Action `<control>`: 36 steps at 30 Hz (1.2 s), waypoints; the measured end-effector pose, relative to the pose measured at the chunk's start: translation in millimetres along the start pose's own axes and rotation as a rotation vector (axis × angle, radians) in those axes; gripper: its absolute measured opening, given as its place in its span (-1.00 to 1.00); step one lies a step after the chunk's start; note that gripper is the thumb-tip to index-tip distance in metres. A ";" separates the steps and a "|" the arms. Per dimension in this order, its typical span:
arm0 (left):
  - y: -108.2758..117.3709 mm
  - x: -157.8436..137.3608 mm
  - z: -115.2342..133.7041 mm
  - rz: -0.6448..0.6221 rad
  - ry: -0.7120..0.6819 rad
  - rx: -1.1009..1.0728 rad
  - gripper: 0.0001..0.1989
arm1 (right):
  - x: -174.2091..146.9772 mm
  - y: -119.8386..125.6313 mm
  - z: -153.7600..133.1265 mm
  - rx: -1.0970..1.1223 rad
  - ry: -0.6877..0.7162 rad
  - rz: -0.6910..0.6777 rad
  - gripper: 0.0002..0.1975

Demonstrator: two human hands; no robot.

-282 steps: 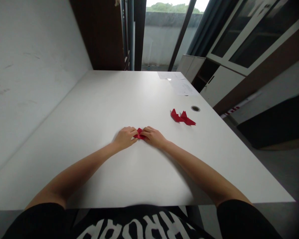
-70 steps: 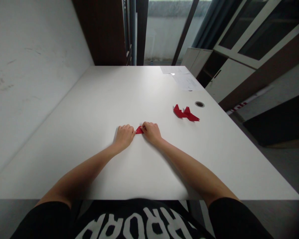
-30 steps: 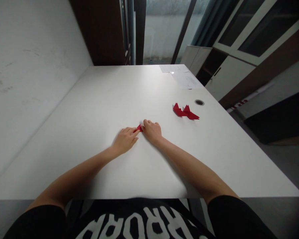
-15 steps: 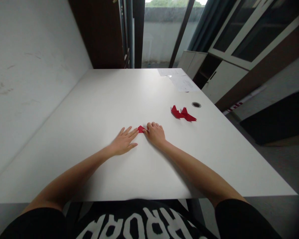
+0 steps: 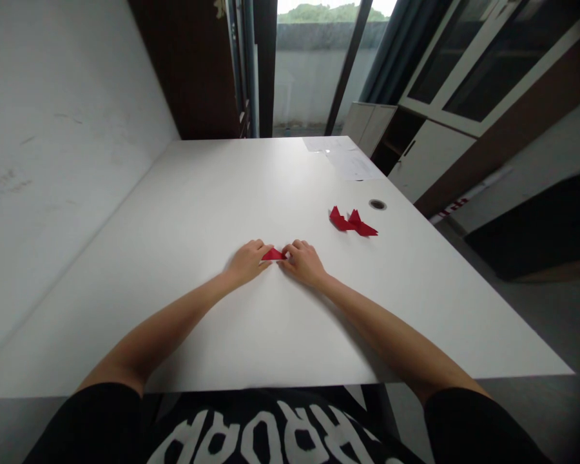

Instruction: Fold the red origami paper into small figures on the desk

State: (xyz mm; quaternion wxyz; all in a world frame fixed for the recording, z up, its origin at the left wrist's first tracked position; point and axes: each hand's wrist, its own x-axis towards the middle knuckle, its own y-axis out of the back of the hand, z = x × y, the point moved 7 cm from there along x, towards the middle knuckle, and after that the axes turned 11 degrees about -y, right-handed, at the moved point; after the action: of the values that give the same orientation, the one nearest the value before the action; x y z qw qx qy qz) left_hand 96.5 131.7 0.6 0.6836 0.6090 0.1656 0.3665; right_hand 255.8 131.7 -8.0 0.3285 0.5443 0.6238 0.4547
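Note:
A small piece of folded red paper (image 5: 273, 254) lies low over the white table, its upper edge peaked and a pale line along its near edge. My left hand (image 5: 247, 261) pinches its left end between thumb and fingers. At the opposite end, my right hand (image 5: 303, 261) grips the paper with bent fingers. Both ends of the paper are partly hidden by the fingertips.
Two folded red paper shapes (image 5: 352, 222) with pointed tips rest to the right, touching or nearly so. Beyond them are a round cable hole (image 5: 377, 204) and white paper sheets (image 5: 352, 164). A wall (image 5: 67, 148) borders the white table (image 5: 212, 187) on the left.
My left hand has gone from flat with spread fingers to pinching the paper's left end. The red paper now shows wider and lower between the hands. My right hand stays at its right end.

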 end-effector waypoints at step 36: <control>-17.2 24.8 -41.5 0.101 0.247 -0.479 -0.63 | 47.1 -15.4 -0.9 0.466 -0.065 -0.043 -0.63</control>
State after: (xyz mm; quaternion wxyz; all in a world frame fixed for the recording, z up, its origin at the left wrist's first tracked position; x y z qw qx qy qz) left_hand 90.5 178.8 -18.8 0.7638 0.3881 0.1255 0.5003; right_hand 240.2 177.6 -17.9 0.2236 0.6065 0.7123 0.2736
